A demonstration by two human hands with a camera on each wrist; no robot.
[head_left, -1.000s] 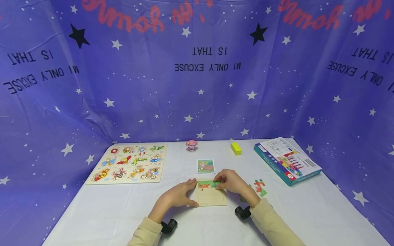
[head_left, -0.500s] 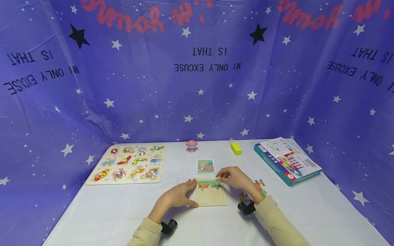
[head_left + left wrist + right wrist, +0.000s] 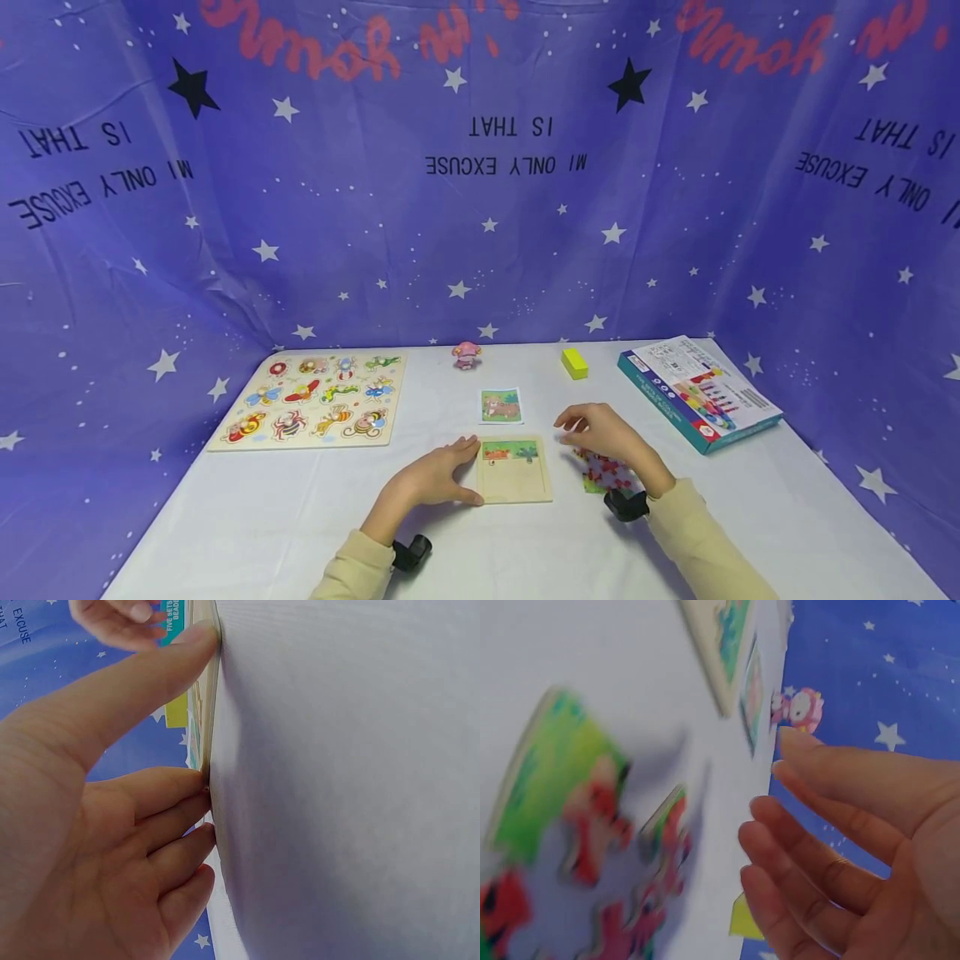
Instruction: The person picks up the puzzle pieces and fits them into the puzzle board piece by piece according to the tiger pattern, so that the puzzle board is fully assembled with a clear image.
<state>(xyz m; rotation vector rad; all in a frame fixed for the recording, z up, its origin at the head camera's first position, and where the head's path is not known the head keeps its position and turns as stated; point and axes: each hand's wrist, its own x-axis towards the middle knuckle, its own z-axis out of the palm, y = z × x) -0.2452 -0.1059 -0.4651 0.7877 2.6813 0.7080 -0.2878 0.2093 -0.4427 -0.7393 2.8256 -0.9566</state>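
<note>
A small square wooden puzzle board [image 3: 513,483] lies at the middle of the table, with green and red pieces fitted along its far side. My left hand [image 3: 431,477] rests at its left edge, fingertips and thumb touching it with the fingers fairly straight; the left wrist view shows this contact. To the right of the board, my right hand [image 3: 606,437] hovers with loosely bent fingers and nothing between them. Below it are several loose puzzle pieces [image 3: 603,473], partly hidden by the hand. One green and red piece [image 3: 555,780] appears blurred in the right wrist view.
A picture card [image 3: 501,407] lies behind the board. Farther back are a pink figurine [image 3: 467,356] and a yellow block [image 3: 575,363]. A peg puzzle with insect pictures [image 3: 307,444] occupies the left, and a teal-edged box [image 3: 697,392] lies at the right.
My right hand has let go of a green puzzle piece at the board's upper right and moved right, over the loose pieces. The left hand has stayed at the board's edge.
</note>
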